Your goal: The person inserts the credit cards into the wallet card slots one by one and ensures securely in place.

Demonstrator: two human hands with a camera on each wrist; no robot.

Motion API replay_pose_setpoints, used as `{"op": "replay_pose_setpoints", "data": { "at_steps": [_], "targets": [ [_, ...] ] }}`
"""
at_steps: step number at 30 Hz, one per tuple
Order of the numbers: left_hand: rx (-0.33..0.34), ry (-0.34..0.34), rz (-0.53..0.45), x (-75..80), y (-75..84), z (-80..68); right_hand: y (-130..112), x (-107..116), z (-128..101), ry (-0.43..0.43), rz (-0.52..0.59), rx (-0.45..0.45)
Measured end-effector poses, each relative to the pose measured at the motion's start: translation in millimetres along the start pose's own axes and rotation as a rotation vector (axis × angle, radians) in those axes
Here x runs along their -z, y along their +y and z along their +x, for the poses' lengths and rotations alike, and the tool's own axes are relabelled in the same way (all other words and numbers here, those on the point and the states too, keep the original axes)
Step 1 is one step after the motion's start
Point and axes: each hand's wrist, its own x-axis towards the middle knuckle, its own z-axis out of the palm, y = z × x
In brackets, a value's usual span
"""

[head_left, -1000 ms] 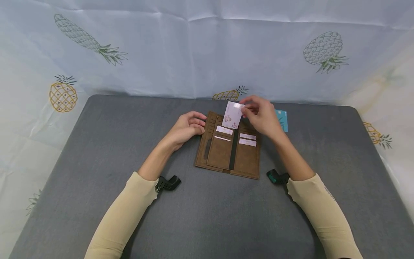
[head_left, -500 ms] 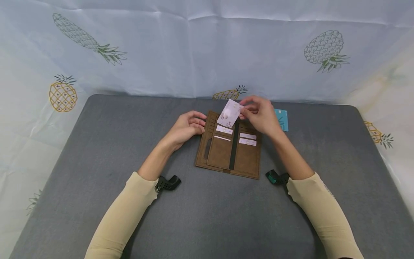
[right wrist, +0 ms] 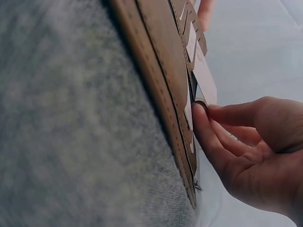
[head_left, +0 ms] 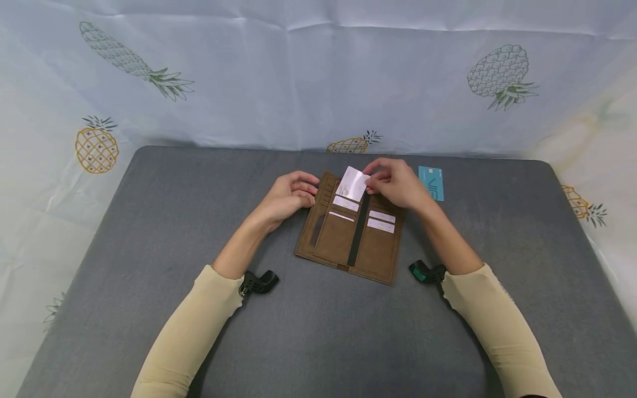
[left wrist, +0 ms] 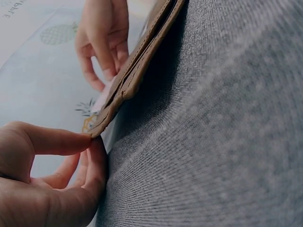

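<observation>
Wallet (head_left: pixel 348 232), brown, lies opened flat near the middle of the grey surface (head_left: pixel 149 265), a bit toward the far edge, with a few white cards tucked in its slots.

Starting on the left: the left hand (head_left: pixel 283 196) sits at the wallet's upper left corner, fingers (left wrist: pixel 57 142) curled in, thumb and fingertips touching the edge of the leather right at that corner. Pretty narrow pinch, nothing else in it. The wrist view shows the corner resting between the thumb tip and the fingers.

Moving to the middle: a pale card (head_left: pixel 352 184) is tilted over the top of the left bank of slots, its lower edge right at the wallet. The right hand (head_left: pixel 395 185) pinches that card by its right edge, thumb and forefinger closed on it, the other fingers curled loosely behind. From the right wrist view the card stands up off the leather, with the fingertip pressed against it.

Further right: a teal card (head_left: pixel 431 182) lies flat on the surface just beside the right hand, apart from the wallet.
</observation>
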Motion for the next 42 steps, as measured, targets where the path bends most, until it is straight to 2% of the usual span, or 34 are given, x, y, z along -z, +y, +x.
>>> {"op": "replay_pose_setpoints", "data": {
  "at_steps": [16,26,36,42],
  "targets": [
    [-0.006,-0.012,-0.005,-0.3,2.7,-2.1,2,-1,-3,-0.139,-0.104,0.103],
    [0.002,-0.007,0.007,0.0,1.5,-2.0,0,0,-3,-0.264,-0.065,0.108],
    [0.007,-0.010,0.021,1.5,0.3,-1.3,2,2,-3,-0.271,-0.059,0.128],
    [0.000,-0.016,0.026,0.7,1.5,-1.4,7,15,-4,-0.247,-0.018,0.134]
  ]
}}
